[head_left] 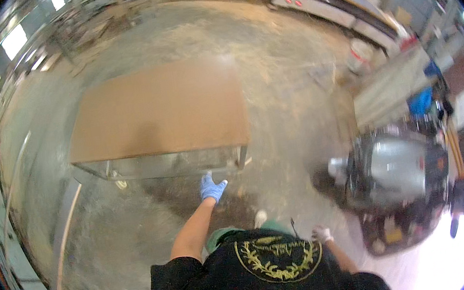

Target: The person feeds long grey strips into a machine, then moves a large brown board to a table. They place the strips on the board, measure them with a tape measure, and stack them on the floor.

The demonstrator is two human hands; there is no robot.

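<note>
My left hand, in a blue glove, reaches forward with its thumb spread from the fingers and nothing in it. Just ahead stands a low table with a wide brown top on a metal frame; the hand is nearest its front edge, over the floor. Down at my right side is my right hand in a pale glove. Its fingers are small and blurred, so their pose is unclear. Beside it, a thin dark cord-like thing shows at the edge of my shirt.
A grey and black machine stands to the right. Beyond it is a white bucket by a long workbench. On the left a long narrow board lies along the concrete floor. Dust is scattered across the far floor.
</note>
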